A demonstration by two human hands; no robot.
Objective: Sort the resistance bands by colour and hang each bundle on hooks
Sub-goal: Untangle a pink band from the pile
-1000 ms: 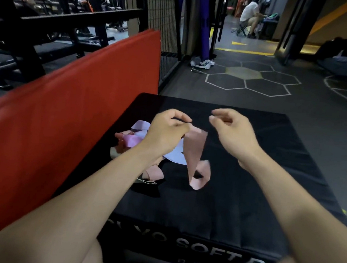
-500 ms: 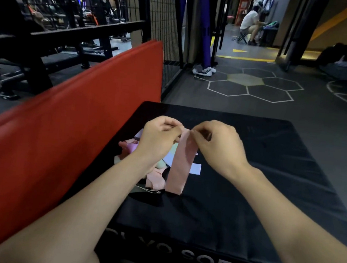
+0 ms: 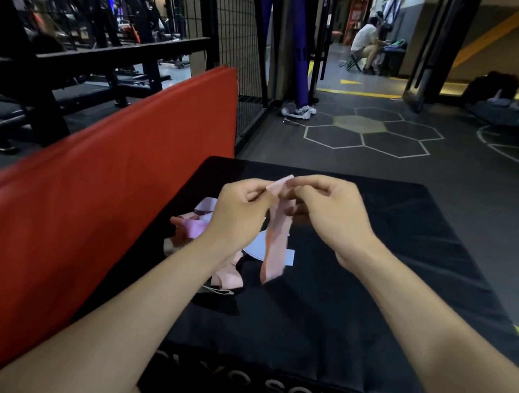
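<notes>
A salmon-pink resistance band [image 3: 277,239] hangs down over the black soft box [image 3: 352,300], pinched at its top end by both hands. My left hand [image 3: 238,208] grips its left edge and my right hand [image 3: 326,209] grips its right edge, fingers almost touching. Beneath my left forearm lies a loose pile of bands: a lilac-pink one [image 3: 196,226], a pale blue-white one [image 3: 258,248] and another salmon-pink one [image 3: 228,277]. Part of the pile is hidden by my left wrist. No hooks are in view.
A red padded mat [image 3: 76,210] stands along the box's left side. Behind it are a black wire-mesh fence [image 3: 236,29] and gym racks. Dark floor with hexagon markings [image 3: 365,133] lies beyond the box. A person [image 3: 364,45] sits far back.
My right hand came in and took hold of the pink band's top beside my left hand. Both hands lifted it, so it now hangs straight. The view tilted up slightly.
</notes>
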